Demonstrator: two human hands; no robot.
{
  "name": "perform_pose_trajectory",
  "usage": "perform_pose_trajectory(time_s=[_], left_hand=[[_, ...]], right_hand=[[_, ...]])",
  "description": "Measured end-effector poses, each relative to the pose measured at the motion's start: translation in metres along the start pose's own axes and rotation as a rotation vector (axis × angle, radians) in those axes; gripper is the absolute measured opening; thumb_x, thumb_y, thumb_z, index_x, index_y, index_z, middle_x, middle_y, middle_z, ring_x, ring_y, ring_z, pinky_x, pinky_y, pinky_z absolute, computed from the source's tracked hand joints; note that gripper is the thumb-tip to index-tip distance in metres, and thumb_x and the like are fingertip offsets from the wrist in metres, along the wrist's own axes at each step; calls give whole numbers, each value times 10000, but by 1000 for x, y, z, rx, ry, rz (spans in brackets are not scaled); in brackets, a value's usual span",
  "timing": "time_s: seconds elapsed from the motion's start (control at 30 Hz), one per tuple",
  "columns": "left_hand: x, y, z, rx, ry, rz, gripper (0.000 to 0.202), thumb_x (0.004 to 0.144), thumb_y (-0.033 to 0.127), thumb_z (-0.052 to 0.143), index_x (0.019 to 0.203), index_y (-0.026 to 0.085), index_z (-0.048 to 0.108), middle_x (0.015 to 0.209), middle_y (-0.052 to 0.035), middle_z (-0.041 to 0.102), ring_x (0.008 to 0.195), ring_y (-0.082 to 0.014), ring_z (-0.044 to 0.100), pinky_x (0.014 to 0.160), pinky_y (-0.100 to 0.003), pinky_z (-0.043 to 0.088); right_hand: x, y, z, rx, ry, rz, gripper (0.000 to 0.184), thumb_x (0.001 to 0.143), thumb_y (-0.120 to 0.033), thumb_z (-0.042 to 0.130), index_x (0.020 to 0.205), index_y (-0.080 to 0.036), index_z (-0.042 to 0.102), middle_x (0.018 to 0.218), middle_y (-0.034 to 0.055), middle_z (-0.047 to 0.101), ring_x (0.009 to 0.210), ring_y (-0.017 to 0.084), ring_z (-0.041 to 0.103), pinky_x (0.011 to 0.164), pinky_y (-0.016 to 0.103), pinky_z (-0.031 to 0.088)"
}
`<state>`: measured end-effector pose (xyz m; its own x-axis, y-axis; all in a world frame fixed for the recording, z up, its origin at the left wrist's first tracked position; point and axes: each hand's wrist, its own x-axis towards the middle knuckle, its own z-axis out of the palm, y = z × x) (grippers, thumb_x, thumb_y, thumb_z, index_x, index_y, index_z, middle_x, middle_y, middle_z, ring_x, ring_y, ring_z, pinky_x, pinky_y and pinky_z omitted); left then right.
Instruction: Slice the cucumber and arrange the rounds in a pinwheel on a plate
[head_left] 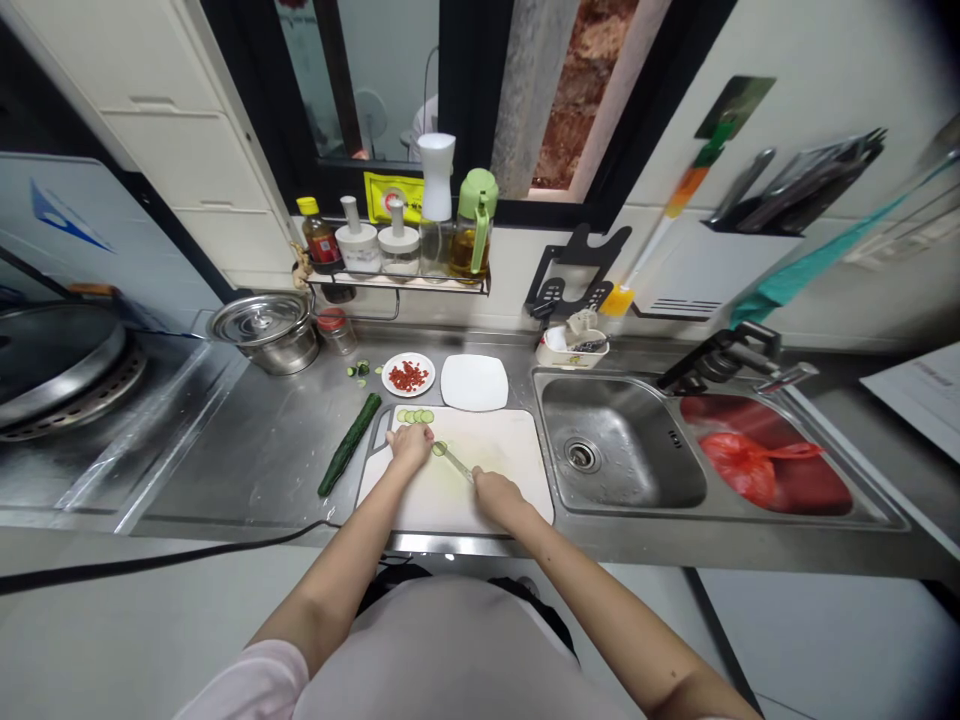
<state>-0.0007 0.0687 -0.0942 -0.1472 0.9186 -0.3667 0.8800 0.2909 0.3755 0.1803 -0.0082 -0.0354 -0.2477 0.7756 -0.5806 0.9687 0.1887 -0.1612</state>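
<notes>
A white cutting board [495, 455] lies on the steel counter in front of me. My left hand [410, 444] is closed over a piece of cucumber [439, 449] on the board, pressing it down. My right hand [496, 492] grips the handle of a knife [456, 464] whose blade reaches the cucumber's cut end. Several cucumber slices [415, 416] lie at the board's far left corner. A whole dark green cucumber [349, 444] rests on the counter left of the board.
Behind the board stand a small plate of chopped red chili [408, 376], an empty white square plate [474, 382] and cucumber ends [359, 370]. A sink [615, 450] lies to the right, a red bag [742, 465] in its second basin. A steel pot [264, 330] and stove [60, 365] are left.
</notes>
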Motion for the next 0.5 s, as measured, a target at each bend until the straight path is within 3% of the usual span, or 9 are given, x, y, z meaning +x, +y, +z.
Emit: perform_pose_trajectory(time_s=[0.23,0.5], left_hand=[[-2,2,-2,13,-2,2,122,794,271,589,867,272,687,975,-44,727,1106,-262,568,975,-436,280],[-3,2,-2,28,5,5,152,804,258,560,889,263,686,1014,-60,723,1119,-262,556,966,-431,279]], right_hand=[[-9,5,-10,-12,-18,-19,371,865,-36,370,1191,-107,531,1071,201,665,1006,273,656,746,328,475],[-18,10,-5,-6,-31,0,369,879,-52,356,1198,-110,531,1067,196,666,1011,267,652,747,323,469]])
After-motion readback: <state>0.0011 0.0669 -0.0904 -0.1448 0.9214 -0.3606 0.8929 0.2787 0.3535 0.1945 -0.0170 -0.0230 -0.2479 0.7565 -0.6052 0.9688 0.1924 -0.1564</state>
